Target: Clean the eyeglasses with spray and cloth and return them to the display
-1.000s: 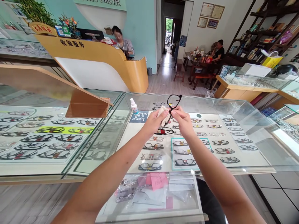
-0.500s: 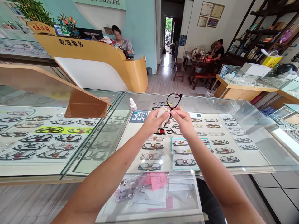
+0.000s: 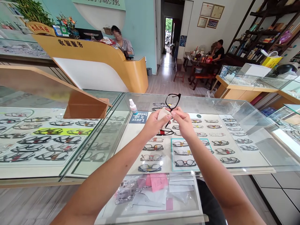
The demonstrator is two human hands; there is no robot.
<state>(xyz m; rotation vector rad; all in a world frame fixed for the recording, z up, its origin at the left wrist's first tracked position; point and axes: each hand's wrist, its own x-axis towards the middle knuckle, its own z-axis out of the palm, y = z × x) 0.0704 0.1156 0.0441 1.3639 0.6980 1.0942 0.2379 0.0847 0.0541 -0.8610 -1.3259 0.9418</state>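
Above the glass counter, my two hands are close together around one pair of dark-framed eyeglasses [image 3: 172, 100]. One lens of the glasses points up and away; the other is hidden by the cloth and fingers. A pale cleaning cloth [image 3: 163, 114] is pinched in my left hand [image 3: 155, 122], folded against the glasses. My right hand [image 3: 183, 121] is closed on the frame at its near side, thumb and fingers pressed together. A small white spray bottle [image 3: 133, 107] stands upright on the glass, left of my hands.
Beneath the glass of the display case [image 3: 131, 147] lie rows of eyeglasses. A wooden stand [image 3: 85, 104] is at the left. Below, an open drawer [image 3: 164, 215] holds papers and plastic bags. One person sits behind the yellow desk [image 3: 138, 75], another at a far table.
The eyeglasses have tilted slightly and shifted a little left. Both hands keep their hold, with the cloth still in the left; the whole view has drifted slightly.
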